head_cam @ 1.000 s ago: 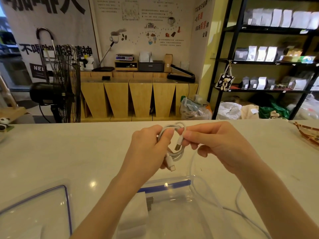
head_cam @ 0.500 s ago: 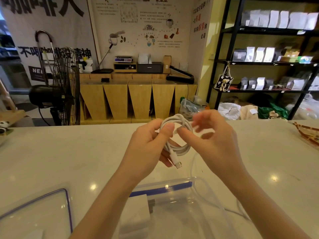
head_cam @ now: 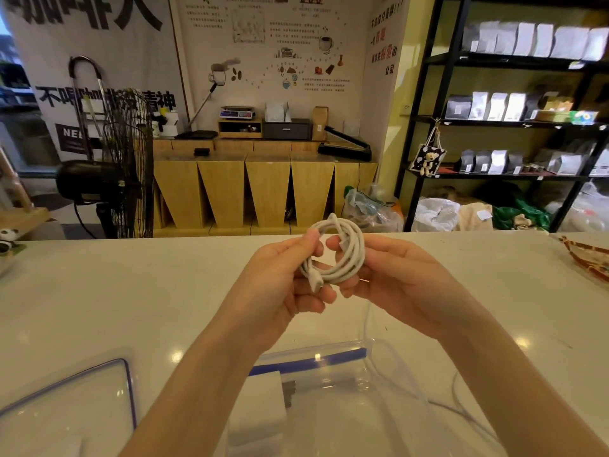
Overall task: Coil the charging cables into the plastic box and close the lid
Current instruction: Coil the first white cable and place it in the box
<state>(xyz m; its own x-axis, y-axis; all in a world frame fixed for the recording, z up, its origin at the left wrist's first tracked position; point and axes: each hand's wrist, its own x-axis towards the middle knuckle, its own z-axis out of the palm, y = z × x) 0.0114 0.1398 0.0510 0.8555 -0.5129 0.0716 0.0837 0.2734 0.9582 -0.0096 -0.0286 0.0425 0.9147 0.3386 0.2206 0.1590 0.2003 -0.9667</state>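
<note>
Left hand (head_cam: 283, 278) and right hand (head_cam: 395, 278) both closed on white cable (head_cam: 342, 258), wound in small coil between them, held above counter (head_cam: 99, 291). Left thumb pinches coil's left side; right fingers cup its right side. Plug end hangs at coil's bottom. Below grip: clear box (head_cam: 379, 407), open, white charger (head_cam: 260, 407) inside. Lower left of grip: lid (head_cam: 66, 410), flat on counter, apart from box.

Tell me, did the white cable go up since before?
Yes. The white cable rose and now pokes above the counter's far edge; earlier it sat wholly below that edge. The camera tilted too, so part is uncertain.
</note>
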